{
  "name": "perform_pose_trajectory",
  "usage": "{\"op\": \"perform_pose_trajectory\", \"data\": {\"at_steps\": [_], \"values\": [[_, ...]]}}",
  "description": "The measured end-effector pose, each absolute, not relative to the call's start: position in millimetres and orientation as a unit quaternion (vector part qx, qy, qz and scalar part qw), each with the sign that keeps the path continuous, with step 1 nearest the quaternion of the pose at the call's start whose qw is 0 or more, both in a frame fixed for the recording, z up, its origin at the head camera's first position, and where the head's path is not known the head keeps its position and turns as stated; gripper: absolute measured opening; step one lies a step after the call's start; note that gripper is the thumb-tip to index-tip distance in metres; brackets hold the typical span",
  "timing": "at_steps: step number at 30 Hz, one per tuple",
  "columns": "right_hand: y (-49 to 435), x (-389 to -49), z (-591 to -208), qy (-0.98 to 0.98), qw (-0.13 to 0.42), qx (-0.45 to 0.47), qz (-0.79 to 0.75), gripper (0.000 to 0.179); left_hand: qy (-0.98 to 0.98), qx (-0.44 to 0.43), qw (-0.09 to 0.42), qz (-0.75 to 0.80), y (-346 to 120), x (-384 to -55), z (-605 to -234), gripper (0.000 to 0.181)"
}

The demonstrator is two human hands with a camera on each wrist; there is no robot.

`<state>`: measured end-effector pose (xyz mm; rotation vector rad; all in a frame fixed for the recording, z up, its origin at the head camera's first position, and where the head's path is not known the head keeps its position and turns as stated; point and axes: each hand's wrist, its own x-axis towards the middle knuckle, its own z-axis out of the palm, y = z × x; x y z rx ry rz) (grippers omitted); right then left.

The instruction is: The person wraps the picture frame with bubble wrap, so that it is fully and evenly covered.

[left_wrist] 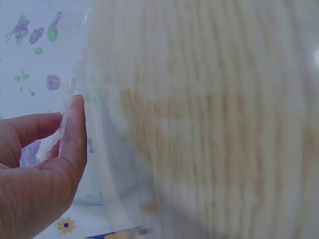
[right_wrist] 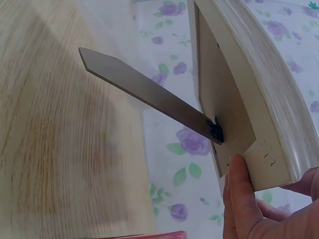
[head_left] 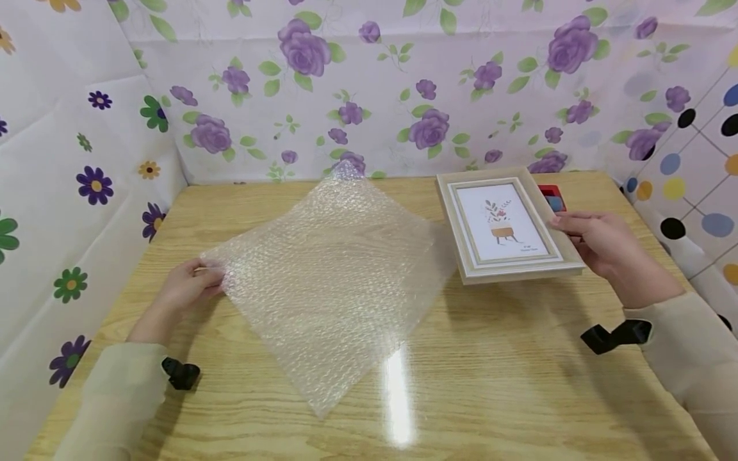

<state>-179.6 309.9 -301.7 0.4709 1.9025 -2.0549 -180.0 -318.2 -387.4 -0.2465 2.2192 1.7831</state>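
A sheet of clear bubble wrap [head_left: 328,269] spreads diamond-wise over the middle of the wooden table [head_left: 484,384]. Its left corner is pinched between thumb and fingers of my left hand [head_left: 187,285], and the wrist view shows the film's edge between them. My right hand [head_left: 602,246] grips a picture frame [head_left: 550,224] by its right edge, holding it above the table with the plant picture facing up. In the right wrist view the frame's back [right_wrist: 224,94] shows, with a flat stand leg [right_wrist: 149,92] folded out from it.
Behind the picture frame a red object [head_left: 555,192] with a blue part lies near the table's back right, partly hidden. Flower-printed cloth [head_left: 369,89] hangs along the back edge, and patterned sheets flank both sides. A bright light reflection falls on the table's front.
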Motion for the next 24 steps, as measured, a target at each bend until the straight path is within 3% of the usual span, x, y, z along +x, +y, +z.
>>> {"op": "perform_pose_trajectory", "data": {"at_steps": [16,24], "values": [[305.5,-182.4,-295.7,0.689,0.151,0.154,-0.692,0.008,0.773,-0.074,0.145,0.613,-300.6,-182.8,-382.7,0.025],[309.3,-183.0,-291.1,0.686,0.173,0.135,-0.694,0.022,0.775,-0.073,0.142,0.612,-294.8,-184.6,-383.8,0.022]]}}
